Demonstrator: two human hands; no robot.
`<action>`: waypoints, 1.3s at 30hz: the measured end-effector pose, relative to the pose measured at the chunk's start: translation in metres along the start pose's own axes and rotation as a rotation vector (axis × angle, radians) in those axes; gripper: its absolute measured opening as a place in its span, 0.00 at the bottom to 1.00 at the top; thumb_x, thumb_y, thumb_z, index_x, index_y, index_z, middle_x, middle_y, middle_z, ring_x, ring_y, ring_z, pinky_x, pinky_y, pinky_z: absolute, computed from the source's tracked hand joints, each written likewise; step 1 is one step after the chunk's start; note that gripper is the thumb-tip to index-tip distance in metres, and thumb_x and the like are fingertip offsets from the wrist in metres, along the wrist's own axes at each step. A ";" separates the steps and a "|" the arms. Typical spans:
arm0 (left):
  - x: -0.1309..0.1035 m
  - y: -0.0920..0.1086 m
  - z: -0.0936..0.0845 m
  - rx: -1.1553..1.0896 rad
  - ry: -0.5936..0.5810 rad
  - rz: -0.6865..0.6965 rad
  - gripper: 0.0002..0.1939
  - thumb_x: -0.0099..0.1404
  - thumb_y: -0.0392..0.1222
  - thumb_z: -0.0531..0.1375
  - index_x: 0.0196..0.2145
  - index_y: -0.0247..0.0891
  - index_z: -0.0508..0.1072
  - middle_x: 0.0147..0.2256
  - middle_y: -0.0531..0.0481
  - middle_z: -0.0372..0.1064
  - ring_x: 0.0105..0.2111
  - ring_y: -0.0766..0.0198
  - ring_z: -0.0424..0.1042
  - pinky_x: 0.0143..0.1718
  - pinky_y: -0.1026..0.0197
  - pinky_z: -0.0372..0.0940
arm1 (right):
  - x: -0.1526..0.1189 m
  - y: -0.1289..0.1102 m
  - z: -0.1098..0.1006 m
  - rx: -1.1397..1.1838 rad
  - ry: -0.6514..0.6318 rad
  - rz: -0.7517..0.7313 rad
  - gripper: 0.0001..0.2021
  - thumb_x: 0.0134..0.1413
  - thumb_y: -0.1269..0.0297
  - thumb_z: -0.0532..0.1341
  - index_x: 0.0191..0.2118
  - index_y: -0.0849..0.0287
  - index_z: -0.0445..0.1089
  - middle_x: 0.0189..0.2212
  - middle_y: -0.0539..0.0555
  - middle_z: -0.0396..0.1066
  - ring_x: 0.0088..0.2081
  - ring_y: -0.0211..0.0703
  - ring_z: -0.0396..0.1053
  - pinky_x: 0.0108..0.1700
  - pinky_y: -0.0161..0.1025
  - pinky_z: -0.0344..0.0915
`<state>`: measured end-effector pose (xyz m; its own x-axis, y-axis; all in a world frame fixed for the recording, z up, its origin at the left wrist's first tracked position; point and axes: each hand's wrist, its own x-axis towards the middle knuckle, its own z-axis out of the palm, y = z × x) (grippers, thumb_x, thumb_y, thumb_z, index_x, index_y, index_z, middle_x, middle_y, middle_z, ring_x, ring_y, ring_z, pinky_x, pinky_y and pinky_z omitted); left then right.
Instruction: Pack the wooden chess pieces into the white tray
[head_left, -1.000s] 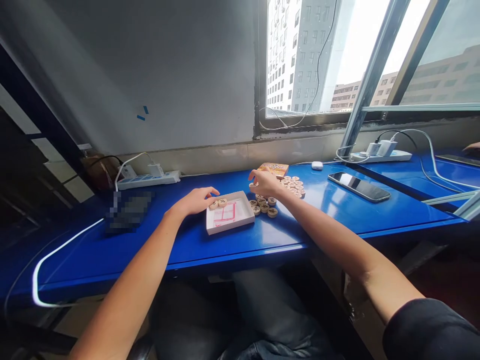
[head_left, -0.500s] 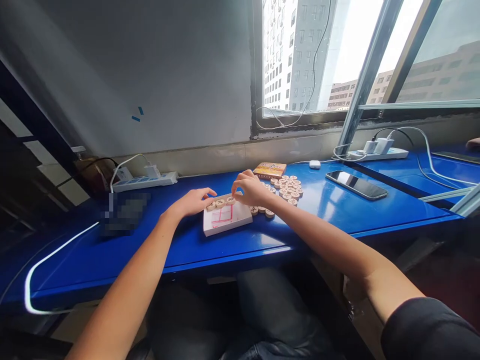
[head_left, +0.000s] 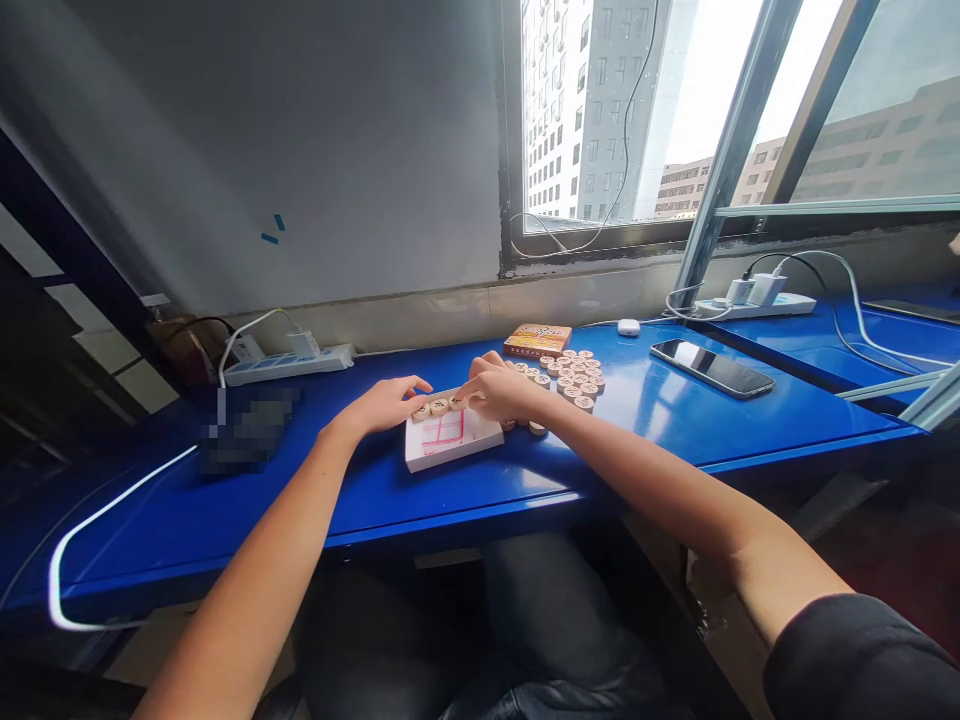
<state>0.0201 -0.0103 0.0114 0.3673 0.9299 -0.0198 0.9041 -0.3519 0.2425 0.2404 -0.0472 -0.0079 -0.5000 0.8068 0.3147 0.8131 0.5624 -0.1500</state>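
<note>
A shallow white cardboard box with red lines on its inside lies on the blue table. Along its far side runs a row of round wooden xiangqi pieces. My left hand rests at the box's far left corner, thumb and fingers apart, touching its edge. At the right end of the row, my right hand bends its fingers down onto a xiangqi piece, which they partly cover. More loose xiangqi pieces lie in a cluster to the right, some hidden behind my right hand and wrist.
An orange printed box stands behind the loose pieces. To the right are a black phone and a small white case. Power strips with plugs and cables sit along the wall. The table's front edge is close to my lap.
My right hand has moved slightly down and closer over the row's right end, fingers now more bent. The left hand and the white box have hardly moved.
</note>
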 end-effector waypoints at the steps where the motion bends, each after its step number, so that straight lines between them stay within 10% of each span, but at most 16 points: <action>1: 0.000 0.001 0.000 -0.001 -0.003 -0.002 0.20 0.62 0.46 0.51 0.51 0.44 0.69 0.41 0.52 0.72 0.41 0.59 0.70 0.37 0.63 0.63 | 0.000 -0.001 0.000 0.007 -0.004 -0.009 0.18 0.57 0.69 0.52 0.46 0.45 0.74 0.41 0.57 0.62 0.50 0.50 0.56 0.48 0.46 0.59; 12: 0.004 -0.006 0.002 -0.011 0.007 0.037 0.21 0.62 0.51 0.51 0.50 0.45 0.70 0.46 0.51 0.71 0.44 0.57 0.70 0.40 0.62 0.64 | 0.009 0.038 -0.004 0.060 0.252 0.129 0.17 0.53 0.69 0.54 0.48 0.56 0.71 0.40 0.54 0.71 0.47 0.46 0.63 0.47 0.40 0.60; 21: 0.000 -0.003 0.000 -0.023 -0.019 0.035 0.22 0.62 0.52 0.50 0.51 0.45 0.68 0.48 0.48 0.70 0.46 0.55 0.69 0.42 0.61 0.65 | 0.011 0.083 0.013 0.052 0.203 0.303 0.16 0.48 0.65 0.60 0.46 0.60 0.71 0.45 0.56 0.73 0.47 0.47 0.68 0.47 0.37 0.62; 39: -0.001 -0.001 -0.001 -0.033 -0.030 0.006 0.23 0.60 0.49 0.51 0.52 0.44 0.69 0.44 0.50 0.72 0.44 0.56 0.70 0.41 0.61 0.64 | 0.005 0.010 -0.003 0.090 0.192 -0.031 0.06 0.52 0.67 0.60 0.37 0.59 0.71 0.34 0.53 0.73 0.47 0.47 0.59 0.44 0.40 0.56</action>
<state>0.0188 -0.0109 0.0120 0.3798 0.9239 -0.0472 0.8943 -0.3536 0.2742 0.2469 -0.0379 -0.0049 -0.4517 0.7441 0.4922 0.7637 0.6077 -0.2178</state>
